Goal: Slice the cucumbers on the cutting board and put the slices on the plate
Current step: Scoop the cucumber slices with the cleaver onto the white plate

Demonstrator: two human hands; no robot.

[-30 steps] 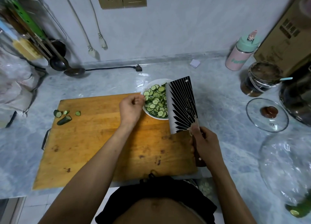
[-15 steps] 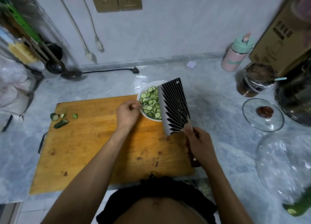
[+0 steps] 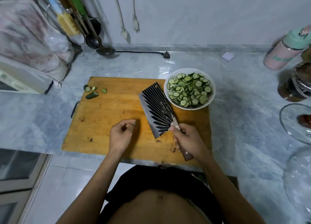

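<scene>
The cutting board (image 3: 107,116) lies on the counter (image 3: 244,116) in front of me. The plate (image 3: 212,96) sits at the board's far right corner, with the slices (image 3: 189,90) in it. The cucumber ends (image 3: 91,91) lie at the far left corner. My left hand (image 3: 120,136) is over the near middle of the board. My right hand (image 3: 188,141) is beside it on the right, holding the knife (image 3: 157,109), which points toward the plate. A bottle (image 3: 286,50) stands far off to the right, by the wall.
</scene>
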